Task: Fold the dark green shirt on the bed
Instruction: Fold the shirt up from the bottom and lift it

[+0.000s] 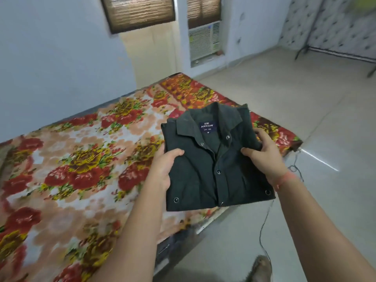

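Watching through the head camera, I saw the dark green shirt already folded into a neat rectangle, front side up, with its collar pointing away from the person. It was over the near right corner of the bed, and its lower edge reached past the side of the mattress. I could not tell whether it lay on the bed or was lifted a little above it.

The left hand gripped the left edge of the shirt: the thumb lay on top of the cloth and the other fingers were hidden under it. The right hand gripped the right edge in the same way, with the thumb pressed on the front and the fingers curled around the side near the shoulder. A red thread was tied around the right wrist.

Inside the collar I read a dark blue label with the word ARROW. Several snap buttons ran down the closed front. A floral blanket in red, yellow and cream covered the bed. On the tiled floor a thin black cord ran beside the bed. Against the far wall stood a white air conditioner, under brown blinds.
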